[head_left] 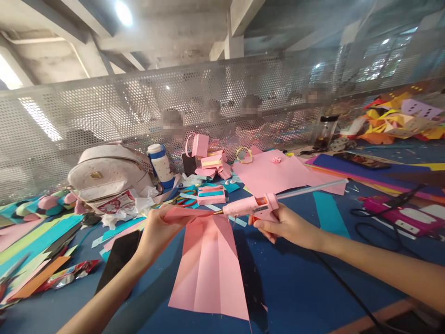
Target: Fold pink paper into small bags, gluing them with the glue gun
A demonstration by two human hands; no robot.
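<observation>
While the left hand (157,228) is pinching paper (210,273): right hand (287,227) is gripping the glue gun (239,207), fingers wrapped.
Creased paper: is spreading near centre; folding looks done.
Nozzle (218,212): is pointing at its far edge; gluing seems unfinished.

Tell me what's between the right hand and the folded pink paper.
The pink glue gun, in the head view: the right hand grips it, its nozzle at the folded pink paper.
</observation>
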